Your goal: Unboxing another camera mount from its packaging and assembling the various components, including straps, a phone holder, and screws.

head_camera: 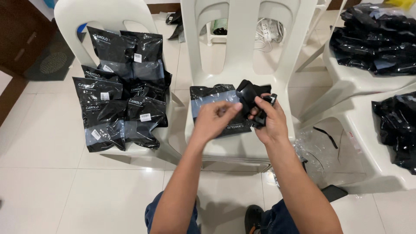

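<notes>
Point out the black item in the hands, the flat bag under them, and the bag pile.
black item (249, 93), head view, upper fold.
flat bag (208, 96), head view, top left part.
bag pile (117, 93), head view, middle bag.

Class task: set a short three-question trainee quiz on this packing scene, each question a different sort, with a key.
1. True or false: the right hand holds a black folded item.
2. The black packet under the hands lies on: A) the floor B) the middle white chair C) a table.
3. Fill in: the stack of sealed black packets sits on the chair to the person's ____.

Key: 1 true; 2 B; 3 left.
</notes>
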